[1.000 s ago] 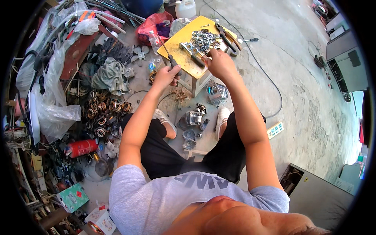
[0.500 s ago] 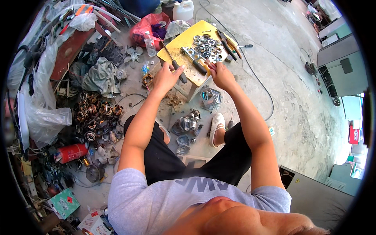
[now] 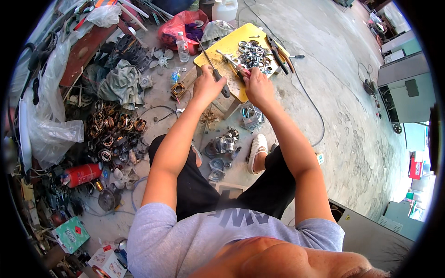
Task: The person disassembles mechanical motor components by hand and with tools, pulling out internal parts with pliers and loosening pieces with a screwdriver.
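Observation:
My left hand is closed around a long screwdriver with a black handle. The shaft slants up and away over the left edge of the yellow-topped table. My right hand is closed at the table's near edge, on the handle end of a metal-shafted hand tool. The fingers cover most of that handle, so its kind is unclear; something pinkish shows at the fingertips. Just beyond lies a pile of metal rings and bearings. Large pliers with black and orange handles rest on the table's right side.
Motor parts and copper coils heap up on the left, near a red cylinder. A plastic bottle and a red bag stand behind the table. Metal housings lie between my feet. A cable crosses the floor.
My right hand has shifted slightly left onto the handle of the metal-shafted tool, which lay on the table before. The left hand keeps the screwdriver. The view has shifted a little.

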`<state>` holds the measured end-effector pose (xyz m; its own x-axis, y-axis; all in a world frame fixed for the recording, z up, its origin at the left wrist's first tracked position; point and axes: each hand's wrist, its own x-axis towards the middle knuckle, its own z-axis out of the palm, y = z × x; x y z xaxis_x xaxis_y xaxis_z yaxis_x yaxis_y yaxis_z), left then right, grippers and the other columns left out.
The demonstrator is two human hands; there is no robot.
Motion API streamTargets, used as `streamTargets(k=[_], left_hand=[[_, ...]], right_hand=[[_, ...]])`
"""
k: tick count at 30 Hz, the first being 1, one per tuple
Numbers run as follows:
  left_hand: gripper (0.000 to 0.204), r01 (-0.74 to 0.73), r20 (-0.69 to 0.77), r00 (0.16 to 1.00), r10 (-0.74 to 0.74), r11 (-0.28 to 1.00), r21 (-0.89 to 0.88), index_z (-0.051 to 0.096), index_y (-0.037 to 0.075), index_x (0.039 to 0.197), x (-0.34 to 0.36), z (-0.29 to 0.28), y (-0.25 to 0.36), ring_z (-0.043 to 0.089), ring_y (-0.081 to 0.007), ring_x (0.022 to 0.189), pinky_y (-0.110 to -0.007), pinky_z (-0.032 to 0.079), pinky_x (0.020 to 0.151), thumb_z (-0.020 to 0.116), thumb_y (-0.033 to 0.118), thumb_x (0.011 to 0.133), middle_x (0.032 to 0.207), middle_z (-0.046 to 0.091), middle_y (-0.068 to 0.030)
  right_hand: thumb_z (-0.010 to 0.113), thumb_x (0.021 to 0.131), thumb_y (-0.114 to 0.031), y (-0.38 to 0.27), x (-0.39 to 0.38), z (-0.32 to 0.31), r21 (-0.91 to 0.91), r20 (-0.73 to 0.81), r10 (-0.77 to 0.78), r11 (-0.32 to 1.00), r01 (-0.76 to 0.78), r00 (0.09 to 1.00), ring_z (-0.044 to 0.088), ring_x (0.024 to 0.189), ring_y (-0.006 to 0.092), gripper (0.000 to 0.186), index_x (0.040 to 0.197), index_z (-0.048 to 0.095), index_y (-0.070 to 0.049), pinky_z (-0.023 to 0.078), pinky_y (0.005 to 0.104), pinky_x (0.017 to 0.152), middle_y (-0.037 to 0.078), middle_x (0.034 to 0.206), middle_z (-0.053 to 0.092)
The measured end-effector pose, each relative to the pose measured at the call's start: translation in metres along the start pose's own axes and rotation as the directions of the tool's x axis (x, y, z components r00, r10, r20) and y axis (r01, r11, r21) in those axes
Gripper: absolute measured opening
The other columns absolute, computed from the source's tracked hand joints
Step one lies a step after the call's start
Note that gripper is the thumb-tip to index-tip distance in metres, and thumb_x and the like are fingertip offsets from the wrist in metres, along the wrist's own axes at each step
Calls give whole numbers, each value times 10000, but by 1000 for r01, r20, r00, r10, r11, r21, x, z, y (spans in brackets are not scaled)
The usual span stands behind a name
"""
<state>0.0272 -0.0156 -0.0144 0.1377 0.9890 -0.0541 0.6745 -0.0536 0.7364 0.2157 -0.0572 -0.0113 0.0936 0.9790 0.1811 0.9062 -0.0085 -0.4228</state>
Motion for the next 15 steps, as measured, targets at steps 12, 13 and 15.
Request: streamTargets(k=[12,13,15], left_hand=[[805,28,108,994,-10,986,-164,382,-38,1437,6,2,-13,675,-305,922,-382,507,844,703,372,823,977,694,-176],[792,15,106,994,7,980,-199,400,-40,1429,10,4,-15,674,-304,922,-379,506,847,701,373,825,977,694,-176],[741,-47,59,997,58,985,-167,428,-44,1414,17,9,-26,673,-280,915,-369,504,839,685,347,839,972,699,-177]], right_hand=[[679,826,-277,-13,16,18,23,88,39,999,-41,995,632,979,362,305,990,638,-23,474,486,831,189,1009,666],[669,829,-287,-14,22,18,107,135,61,991,-76,989,639,968,376,321,996,634,-15,486,487,826,202,998,671],[654,845,-314,-26,30,14,323,248,122,925,-201,961,644,967,405,348,1014,627,-11,501,490,847,234,1011,674]])
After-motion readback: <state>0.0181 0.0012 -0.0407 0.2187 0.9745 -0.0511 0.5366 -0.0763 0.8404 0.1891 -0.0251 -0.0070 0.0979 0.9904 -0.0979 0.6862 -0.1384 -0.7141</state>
